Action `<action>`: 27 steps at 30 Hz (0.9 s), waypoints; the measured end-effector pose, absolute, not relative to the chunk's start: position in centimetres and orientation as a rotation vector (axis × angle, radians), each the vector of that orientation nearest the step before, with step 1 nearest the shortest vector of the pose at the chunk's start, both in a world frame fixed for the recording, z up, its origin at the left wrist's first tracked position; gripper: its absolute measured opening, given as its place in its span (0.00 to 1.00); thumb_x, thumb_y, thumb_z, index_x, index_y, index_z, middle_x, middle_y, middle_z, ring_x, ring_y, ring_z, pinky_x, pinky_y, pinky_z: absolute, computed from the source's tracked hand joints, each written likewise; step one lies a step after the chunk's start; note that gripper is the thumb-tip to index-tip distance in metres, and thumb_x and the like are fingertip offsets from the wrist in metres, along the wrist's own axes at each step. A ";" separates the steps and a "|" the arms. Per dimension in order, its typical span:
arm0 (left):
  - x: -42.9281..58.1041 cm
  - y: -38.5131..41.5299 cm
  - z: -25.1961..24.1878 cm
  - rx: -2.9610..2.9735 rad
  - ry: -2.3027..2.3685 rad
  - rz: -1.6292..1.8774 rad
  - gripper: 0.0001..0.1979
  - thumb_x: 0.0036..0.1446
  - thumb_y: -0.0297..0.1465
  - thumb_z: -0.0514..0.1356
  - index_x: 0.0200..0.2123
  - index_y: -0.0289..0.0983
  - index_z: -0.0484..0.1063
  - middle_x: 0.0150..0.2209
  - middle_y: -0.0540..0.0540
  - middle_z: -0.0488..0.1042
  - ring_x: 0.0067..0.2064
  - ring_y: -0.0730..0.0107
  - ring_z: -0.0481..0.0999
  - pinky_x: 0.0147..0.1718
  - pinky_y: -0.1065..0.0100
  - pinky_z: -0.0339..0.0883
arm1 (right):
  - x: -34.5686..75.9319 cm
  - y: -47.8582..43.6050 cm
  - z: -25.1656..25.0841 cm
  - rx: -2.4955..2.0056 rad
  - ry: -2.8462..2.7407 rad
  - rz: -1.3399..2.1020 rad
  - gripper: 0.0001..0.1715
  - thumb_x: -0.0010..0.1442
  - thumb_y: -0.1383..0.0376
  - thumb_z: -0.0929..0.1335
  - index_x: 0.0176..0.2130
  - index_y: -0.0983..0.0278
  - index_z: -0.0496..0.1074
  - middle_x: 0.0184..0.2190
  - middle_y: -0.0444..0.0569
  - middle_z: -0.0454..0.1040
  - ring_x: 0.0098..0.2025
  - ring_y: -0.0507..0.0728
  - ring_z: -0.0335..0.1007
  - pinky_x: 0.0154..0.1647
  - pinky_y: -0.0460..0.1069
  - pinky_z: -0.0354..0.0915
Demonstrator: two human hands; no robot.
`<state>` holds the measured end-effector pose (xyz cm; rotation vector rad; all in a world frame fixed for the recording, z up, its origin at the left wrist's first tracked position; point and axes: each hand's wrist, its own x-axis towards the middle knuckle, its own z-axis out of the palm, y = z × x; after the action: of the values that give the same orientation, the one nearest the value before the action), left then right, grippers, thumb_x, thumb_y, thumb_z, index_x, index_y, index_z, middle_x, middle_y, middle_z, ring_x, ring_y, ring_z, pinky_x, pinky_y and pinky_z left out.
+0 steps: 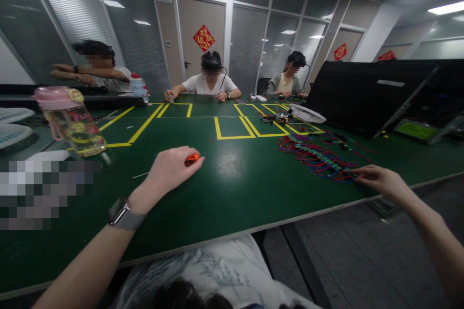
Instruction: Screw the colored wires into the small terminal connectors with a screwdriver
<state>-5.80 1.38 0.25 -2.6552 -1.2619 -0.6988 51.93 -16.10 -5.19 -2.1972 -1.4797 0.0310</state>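
My left hand [172, 169] is closed around a screwdriver with an orange and black handle [192, 159]. Its thin metal shaft [139, 175] sticks out on the wrist side, over the green table. At the right, my right hand [377, 178] pinches the near end of a long strip of small green circuit boards [319, 156]. Red and blue wires fan out from both sides of that strip, which lies slantwise on the table. My fingers partly hide the end they hold.
A clear bottle with a pink lid [78, 120] stands at the left. Yellow tape [235, 137] marks rectangles on the green table [232, 188]. A white racket-like object [308, 114] lies beyond the wires, near a large black panel [366, 96]. Several people sit across the table.
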 end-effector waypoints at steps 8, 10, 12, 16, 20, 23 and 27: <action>-5.8 1.5 0.2 -2.661 -1.238 -0.703 0.21 0.62 0.46 0.50 0.37 0.38 0.76 0.35 0.44 0.78 0.34 0.63 0.76 0.32 0.65 0.66 | 51.6 -16.2 -7.0 -2.168 -1.311 -0.032 0.33 0.49 0.52 0.69 0.53 0.62 0.70 0.50 0.59 0.74 0.48 0.70 0.73 0.47 0.56 0.68; -5.9 1.5 0.1 -2.665 -1.230 -0.720 0.21 0.62 0.46 0.50 0.37 0.38 0.77 0.35 0.45 0.78 0.33 0.64 0.76 0.31 0.66 0.66 | 51.8 -16.0 -7.2 -2.162 -1.265 0.055 0.38 0.48 0.51 0.69 0.56 0.63 0.67 0.54 0.60 0.72 0.52 0.71 0.71 0.52 0.57 0.66; -5.9 1.6 0.1 -2.674 -1.222 -0.737 0.21 0.62 0.46 0.50 0.37 0.39 0.77 0.35 0.45 0.78 0.33 0.64 0.76 0.31 0.67 0.66 | 52.1 -15.8 -7.5 -2.110 -1.236 0.137 0.40 0.48 0.52 0.70 0.56 0.65 0.66 0.55 0.61 0.71 0.54 0.72 0.69 0.55 0.58 0.64; -5.9 1.6 0.1 -2.676 -1.219 -0.745 0.21 0.62 0.46 0.50 0.37 0.39 0.77 0.35 0.44 0.78 0.34 0.65 0.76 0.31 0.67 0.66 | 52.6 -15.7 -8.1 -1.969 -1.214 0.225 0.37 0.47 0.56 0.72 0.55 0.63 0.67 0.54 0.60 0.72 0.56 0.71 0.68 0.59 0.57 0.63; -5.9 1.5 0.2 -2.672 -1.229 -0.730 0.21 0.62 0.46 0.50 0.37 0.39 0.76 0.35 0.45 0.78 0.33 0.64 0.76 0.31 0.66 0.66 | 52.6 -15.7 -8.3 -1.897 -1.191 0.289 0.40 0.46 0.58 0.72 0.57 0.63 0.65 0.58 0.61 0.68 0.59 0.70 0.64 0.62 0.56 0.59; -5.8 1.5 0.1 -2.662 -1.221 -0.730 0.20 0.62 0.45 0.51 0.37 0.39 0.77 0.35 0.45 0.78 0.33 0.64 0.76 0.31 0.66 0.66 | 52.1 -15.7 -8.2 -1.860 -1.165 0.332 0.40 0.46 0.59 0.73 0.57 0.62 0.64 0.58 0.61 0.67 0.60 0.69 0.63 0.62 0.54 0.59; -5.7 1.4 0.1 -2.655 -1.226 -0.715 0.20 0.62 0.45 0.51 0.37 0.38 0.77 0.34 0.44 0.78 0.33 0.64 0.76 0.32 0.66 0.66 | 51.2 -15.8 -7.8 -1.834 -1.137 0.346 0.36 0.46 0.61 0.72 0.55 0.60 0.66 0.57 0.59 0.70 0.59 0.69 0.64 0.60 0.53 0.62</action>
<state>-5.71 1.43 0.08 -2.6548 -1.2259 -0.7150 51.16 -15.77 -7.79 -1.8337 -1.1365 0.3462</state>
